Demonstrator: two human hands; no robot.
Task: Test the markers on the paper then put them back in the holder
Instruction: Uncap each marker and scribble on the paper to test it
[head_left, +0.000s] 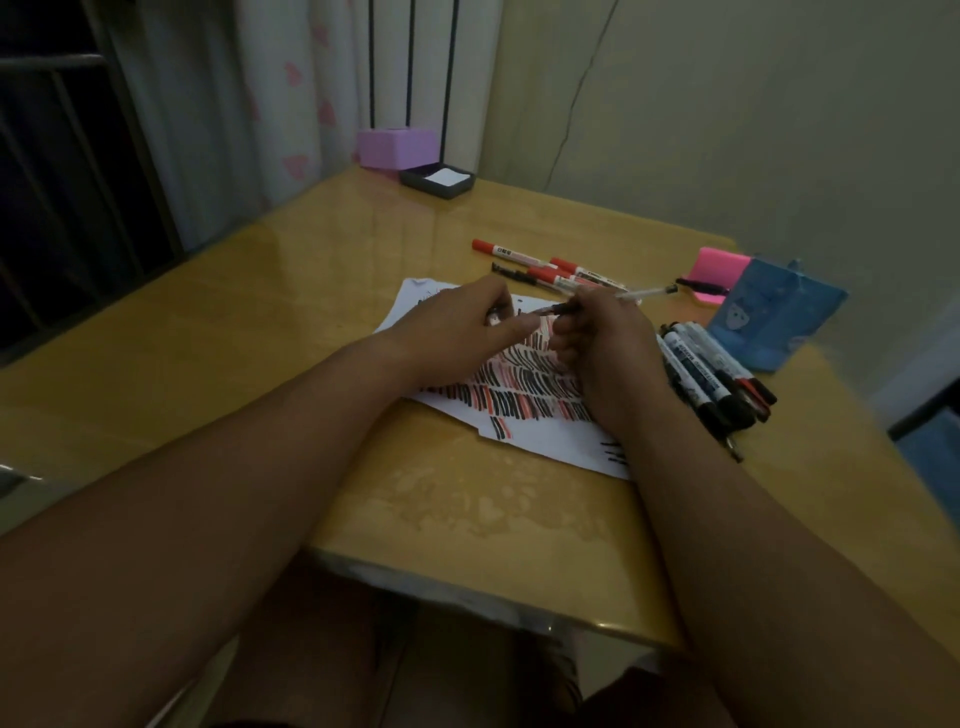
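A white paper (550, 436) covered in black and red strokes lies on the wooden table. Over it, my right hand (602, 343) grips a thin white-barrelled marker (644, 294) whose dark tip points left. My left hand (462, 322) pinches a small dark cap (498, 315) just left of that tip. Red-capped markers (524, 255) lie beyond the paper. A bundle of black markers (711, 374) lies to the right of my right hand. The blue holder (779, 317) stands at the right edge of the table.
A pink sticky-note pad (719, 270) with a dark pen on it sits behind the holder. A purple box (397, 145) and a dark tray (436, 179) with white paper stand at the table's far corner. The table's front edge (467, 587) is close to my lap.
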